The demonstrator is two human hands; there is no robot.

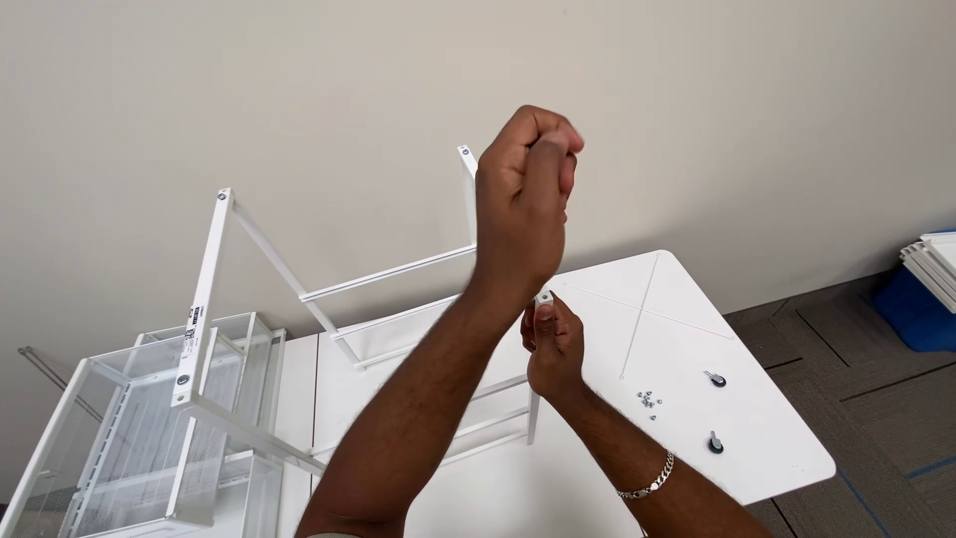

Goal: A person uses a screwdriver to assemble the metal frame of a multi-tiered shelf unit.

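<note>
My left hand (526, 189) is raised in front of the wall, its fingers curled into a tight fist; nothing shows inside it. Just left of it the top corner of a white metal frame (214, 289) sticks up. Lower down, my right hand (554, 347), with a chain bracelet on the wrist, pinches the top end of a white frame post (544, 297) between fingers and thumb. The frame's rails run behind both forearms, which hide part of them.
The frame stands on a white table (767, 438). White mesh baskets (149, 428) hang in the frame at lower left. Two black castor wheels (715, 379) and a small heap of screws (648, 400) lie on the table. A blue bin (916, 309) sits on the carpet at right.
</note>
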